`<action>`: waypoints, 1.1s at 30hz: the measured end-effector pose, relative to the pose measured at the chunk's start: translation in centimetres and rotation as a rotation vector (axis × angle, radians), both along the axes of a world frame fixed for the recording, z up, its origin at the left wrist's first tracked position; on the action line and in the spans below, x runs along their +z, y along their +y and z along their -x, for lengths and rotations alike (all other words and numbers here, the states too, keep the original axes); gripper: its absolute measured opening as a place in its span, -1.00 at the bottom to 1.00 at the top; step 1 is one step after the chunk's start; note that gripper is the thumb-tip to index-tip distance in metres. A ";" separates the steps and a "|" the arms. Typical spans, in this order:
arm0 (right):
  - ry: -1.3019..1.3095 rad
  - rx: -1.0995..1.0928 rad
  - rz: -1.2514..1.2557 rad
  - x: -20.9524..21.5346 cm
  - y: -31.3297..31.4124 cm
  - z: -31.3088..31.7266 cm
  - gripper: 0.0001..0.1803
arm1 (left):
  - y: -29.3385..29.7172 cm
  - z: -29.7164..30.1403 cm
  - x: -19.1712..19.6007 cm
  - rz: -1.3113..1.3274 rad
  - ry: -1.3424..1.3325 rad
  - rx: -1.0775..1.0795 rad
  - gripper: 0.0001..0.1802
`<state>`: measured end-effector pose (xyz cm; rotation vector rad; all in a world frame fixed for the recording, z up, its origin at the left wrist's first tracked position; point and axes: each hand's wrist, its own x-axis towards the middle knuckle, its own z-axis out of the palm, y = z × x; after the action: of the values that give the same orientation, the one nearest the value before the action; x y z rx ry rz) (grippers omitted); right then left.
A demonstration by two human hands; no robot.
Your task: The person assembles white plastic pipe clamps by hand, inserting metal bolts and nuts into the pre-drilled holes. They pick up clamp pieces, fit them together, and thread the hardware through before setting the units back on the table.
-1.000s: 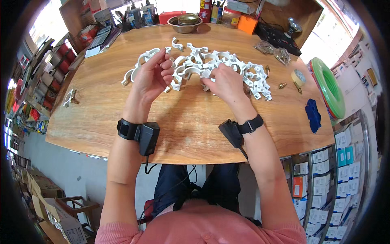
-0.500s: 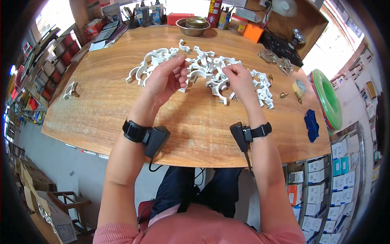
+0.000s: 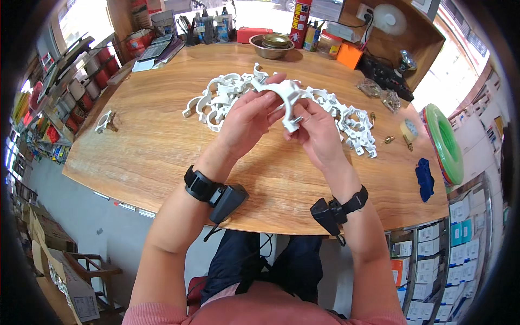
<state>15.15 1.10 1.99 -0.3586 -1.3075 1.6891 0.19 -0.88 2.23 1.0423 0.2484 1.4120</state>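
Observation:
Between both hands, above the wooden table (image 3: 162, 157), is a white curved pipe clamp half (image 3: 287, 96). My left hand (image 3: 250, 116) grips its upper left end between thumb and fingers. My right hand (image 3: 319, 130) is closed at its lower end, by a small metal screw (image 3: 297, 119). Behind and beside the hands lies a loose pile of white pipe clamps (image 3: 219, 100), spreading right to more small white clamp pieces (image 3: 360, 132). The hands hide the middle of the pile.
Far left lies a single white clamp (image 3: 103, 122) with a brass-coloured part. To the right are brass fittings (image 3: 389, 140), a tape roll (image 3: 409, 130), a dark blue cloth (image 3: 424, 180) and green coiled hose (image 3: 444, 143). A metal bowl (image 3: 271, 51) stands at the back.
Both hands have come together and now hold a white pipe clamp half, raised off the pile. Earlier they were apart over the pile. The view has shifted slightly.

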 end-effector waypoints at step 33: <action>-0.473 -0.732 -0.812 -0.3 1.4 -0.5 -0.76 | -0.6 -1.4 0.0 -0.004 0.848 0.409 -0.64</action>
<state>15.64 2.45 1.73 -0.6572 -1.7864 0.4052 1.61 -1.52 2.25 1.6164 1.1239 1.2377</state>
